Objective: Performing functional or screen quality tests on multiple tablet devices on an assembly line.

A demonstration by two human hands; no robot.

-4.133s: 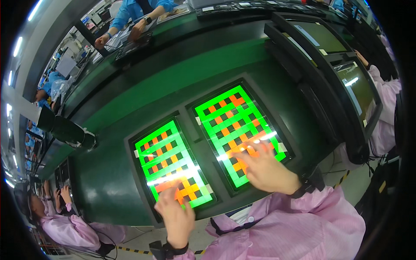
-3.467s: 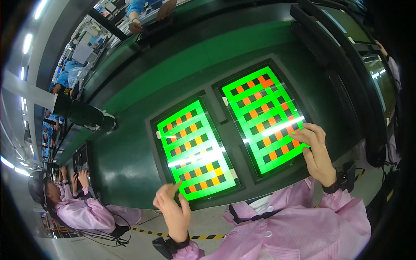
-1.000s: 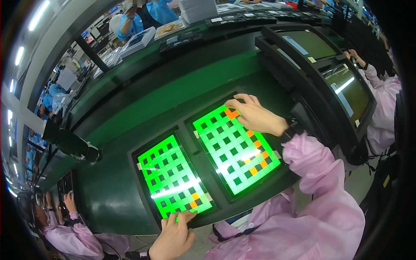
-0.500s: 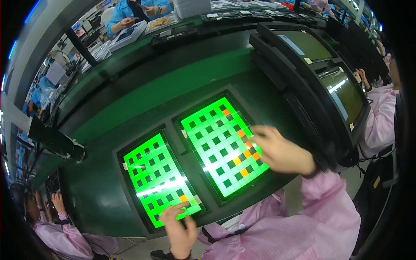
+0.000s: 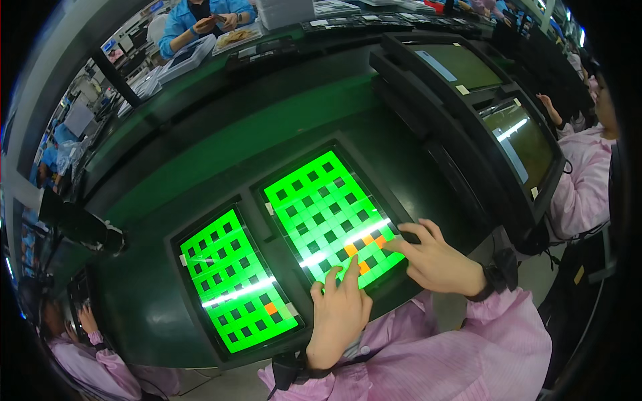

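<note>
Two flat screens lit bright green with black and orange squares lie in a black frame on the dark table. On the right-hand screen, my left hand reaches over the lower edge, fingers apart and index fingertip at the panel beside an orange square. At the same screen's lower right edge is my right hand. Its fingers are spread, with a fingertip near another orange square; I cannot tell whether it touches. Neither hand holds anything. The left-hand screen shows one orange square and has no hand on it.
Bulky black housings with two dim screens stand at the right, with a person in pink beside them. A black cylindrical object is at the left. Across the table, a person in blue handles something near trays.
My left hand has moved right, from the left-hand screen onto the right-hand one. My right hand has shifted slightly down. The right-hand screen shows fewer orange squares, and the whole view has shifted slightly.
</note>
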